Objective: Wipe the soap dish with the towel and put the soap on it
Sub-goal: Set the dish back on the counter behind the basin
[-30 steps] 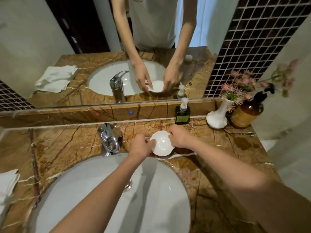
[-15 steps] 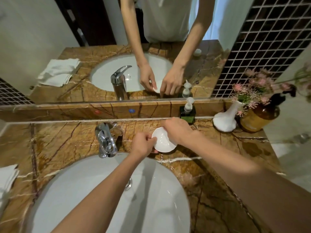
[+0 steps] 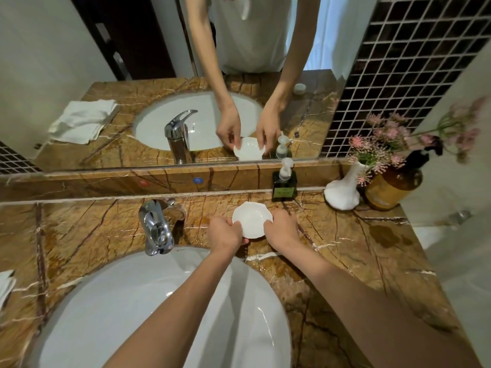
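The small white soap dish with a scalloped rim is empty and sits behind the basin, just right of the tap. My left hand grips its left edge and my right hand grips its right edge. A folded white towel lies at the far left edge of the counter, mostly out of frame; the mirror shows it whole. No bar of soap shows on the counter itself; in the mirror a small white round thing lies on the counter's near right part.
Brown marble counter with a white oval basin and chrome tap. Along the back ledge stand a dark green pump bottle, a white vase of pink flowers and an amber pump bottle. A mirror covers the wall.
The dish has come back level between both hands after being tilted. My right hand slid from its far rim to its right edge; the camera tilted slightly.
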`<state>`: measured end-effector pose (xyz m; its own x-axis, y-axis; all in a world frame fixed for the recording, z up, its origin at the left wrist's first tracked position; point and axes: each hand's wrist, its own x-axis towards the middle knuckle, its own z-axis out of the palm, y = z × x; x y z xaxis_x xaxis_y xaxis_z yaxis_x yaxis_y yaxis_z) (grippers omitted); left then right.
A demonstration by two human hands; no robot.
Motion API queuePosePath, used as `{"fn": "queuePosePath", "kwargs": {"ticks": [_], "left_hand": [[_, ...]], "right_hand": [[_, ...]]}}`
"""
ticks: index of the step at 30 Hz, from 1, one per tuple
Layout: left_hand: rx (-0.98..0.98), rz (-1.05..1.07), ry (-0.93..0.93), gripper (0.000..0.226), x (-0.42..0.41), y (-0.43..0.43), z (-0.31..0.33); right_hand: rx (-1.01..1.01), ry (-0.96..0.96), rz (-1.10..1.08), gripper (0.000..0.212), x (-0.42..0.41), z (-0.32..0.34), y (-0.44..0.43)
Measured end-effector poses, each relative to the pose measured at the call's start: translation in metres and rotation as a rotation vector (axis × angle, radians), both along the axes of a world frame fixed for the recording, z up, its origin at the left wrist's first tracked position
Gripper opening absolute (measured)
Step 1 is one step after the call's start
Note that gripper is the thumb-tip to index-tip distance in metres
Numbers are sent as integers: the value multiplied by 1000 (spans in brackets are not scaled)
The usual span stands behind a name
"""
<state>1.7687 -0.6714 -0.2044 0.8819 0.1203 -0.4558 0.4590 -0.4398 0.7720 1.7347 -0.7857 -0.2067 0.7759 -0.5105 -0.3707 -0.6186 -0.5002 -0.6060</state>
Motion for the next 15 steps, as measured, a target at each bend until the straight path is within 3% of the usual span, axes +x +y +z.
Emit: {"fn": "queuePosePath", "kwargs": {"ticks": [5,8,15], "left_hand": [[42,-18,-6,27,-1,0,-1],[66,-40,11,19,-1,2,-2],[126,-83,28,11,1,5,-3]], "right_hand": [[-52,3,-9,32,0,-6,3],[-65,15,20,38,-3,-9,4],[-118,-12,48,38,-8,-8,7]]}}
